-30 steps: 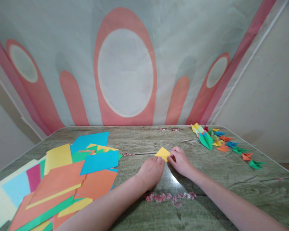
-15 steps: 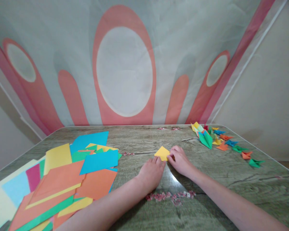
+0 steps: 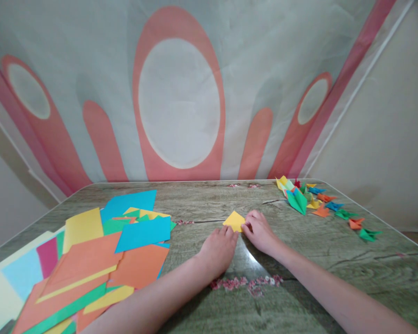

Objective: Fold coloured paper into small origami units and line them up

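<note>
A small folded piece of yellow paper (image 3: 234, 220) lies on the table in front of me, its pointed corner facing away. My left hand (image 3: 218, 247) rests on the table with its fingers bent together against the paper's near left edge. At the right corner, my right hand (image 3: 259, 232) has thumb and forefinger closed on the paper. The fingers hide the paper's lower edge, so I cannot tell how it is folded there.
Sheets and strips of coloured paper, with an orange sheet (image 3: 141, 266) and a blue sheet (image 3: 144, 234) among them, are heaped at the left. Several small folded paper figures (image 3: 346, 214) and a green folded paper piece (image 3: 297, 201) lie at the right. Behind the wood-patterned table (image 3: 202, 199) hangs a printed backdrop (image 3: 179, 102).
Both hands stay on the yellow paper in nearly the same place. The view has shifted very slightly.
</note>
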`<move>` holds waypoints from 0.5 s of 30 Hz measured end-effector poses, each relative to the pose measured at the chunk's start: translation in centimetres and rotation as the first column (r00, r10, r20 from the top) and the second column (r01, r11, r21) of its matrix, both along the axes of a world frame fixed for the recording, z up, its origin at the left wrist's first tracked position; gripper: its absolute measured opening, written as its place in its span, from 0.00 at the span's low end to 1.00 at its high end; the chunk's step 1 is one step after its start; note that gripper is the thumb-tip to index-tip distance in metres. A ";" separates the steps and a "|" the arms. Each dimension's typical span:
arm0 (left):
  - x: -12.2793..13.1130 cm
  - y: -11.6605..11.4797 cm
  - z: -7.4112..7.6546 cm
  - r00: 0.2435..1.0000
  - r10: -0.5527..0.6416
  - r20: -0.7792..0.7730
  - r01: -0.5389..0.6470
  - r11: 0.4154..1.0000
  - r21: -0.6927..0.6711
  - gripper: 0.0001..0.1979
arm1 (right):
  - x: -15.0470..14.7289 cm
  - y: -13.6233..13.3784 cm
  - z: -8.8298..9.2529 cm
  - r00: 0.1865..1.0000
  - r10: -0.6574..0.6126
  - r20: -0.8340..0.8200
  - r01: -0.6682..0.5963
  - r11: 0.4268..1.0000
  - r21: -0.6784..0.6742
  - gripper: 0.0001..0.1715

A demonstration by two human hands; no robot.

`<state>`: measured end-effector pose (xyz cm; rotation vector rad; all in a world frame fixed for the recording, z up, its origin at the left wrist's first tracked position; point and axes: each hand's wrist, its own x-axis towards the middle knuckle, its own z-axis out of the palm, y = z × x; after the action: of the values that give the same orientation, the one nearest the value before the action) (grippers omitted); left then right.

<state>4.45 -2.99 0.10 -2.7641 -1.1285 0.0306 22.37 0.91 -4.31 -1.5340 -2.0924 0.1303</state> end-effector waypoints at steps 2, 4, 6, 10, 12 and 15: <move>0.0 0.0 0.2 1.000 -0.006 -0.009 0.006 1.000 -0.007 0.19 | 0.0 0.0 0.1 1.000 -0.002 0.006 0.002 1.000 0.000 0.09; 0.0 0.0 0.5 1.000 -0.006 -0.017 0.005 1.000 -0.011 0.18 | -0.1 0.0 0.1 1.000 -0.006 0.015 0.006 1.000 0.001 0.09; 0.0 -0.1 0.7 1.000 -0.005 -0.020 0.005 1.000 -0.014 0.18 | -0.1 0.0 0.0 1.000 -0.013 0.025 0.013 1.000 0.001 0.09; 0.0 0.0 1.0 1.000 -0.013 -0.026 0.012 1.000 -0.022 0.18 | -0.1 0.1 -0.1 0.999 -0.018 0.043 0.018 1.000 -0.003 0.09; 0.0 0.0 1.0 1.000 -0.014 -0.023 0.014 1.000 -0.026 0.19 | -0.1 0.1 -0.2 0.999 -0.018 0.048 0.018 1.000 -0.004 0.09; 0.0 0.1 1.0 1.000 -0.016 -0.016 0.015 1.000 -0.027 0.19 | -0.1 0.1 -0.1 0.998 -0.022 0.053 0.022 1.000 -0.002 0.09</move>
<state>4.42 -2.93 1.12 -2.7904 -1.1109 0.0671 22.29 1.01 -4.46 -1.5772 -2.1163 0.0848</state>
